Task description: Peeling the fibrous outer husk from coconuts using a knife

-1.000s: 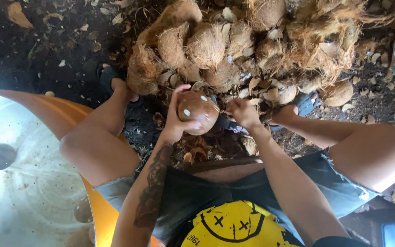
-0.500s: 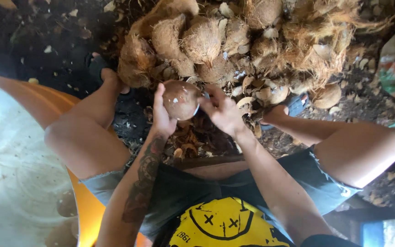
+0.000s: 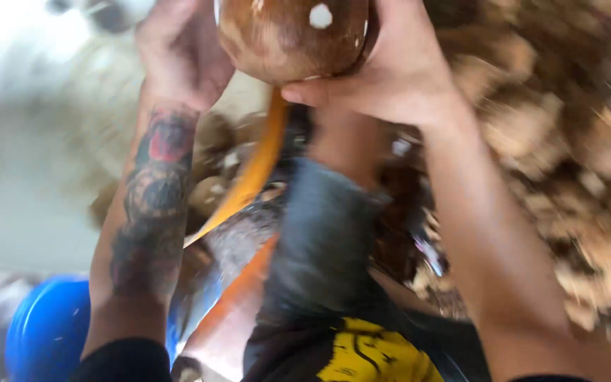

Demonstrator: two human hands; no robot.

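A round brown coconut (image 3: 288, 35) with white patches fills the top centre of the head view, close to the camera. My left hand (image 3: 182, 49) grips its left side, the tattooed forearm running down below it. My right hand (image 3: 383, 67) cups it from the right and underneath. Both hands hold the coconut together. The frame is heavily blurred.
A heap of fibrous brown coconut husks (image 3: 567, 155) lies at the right. An orange rim of a basin (image 3: 249, 180) runs diagonally below the coconut. A blue round object (image 3: 44, 329) sits at the lower left. My dark shorts (image 3: 319, 247) and a yellow shirt print show below.
The coconut, held in both hands, has come up close to the camera. The view has swung left and blurred, and the husk pile has shifted to the right.
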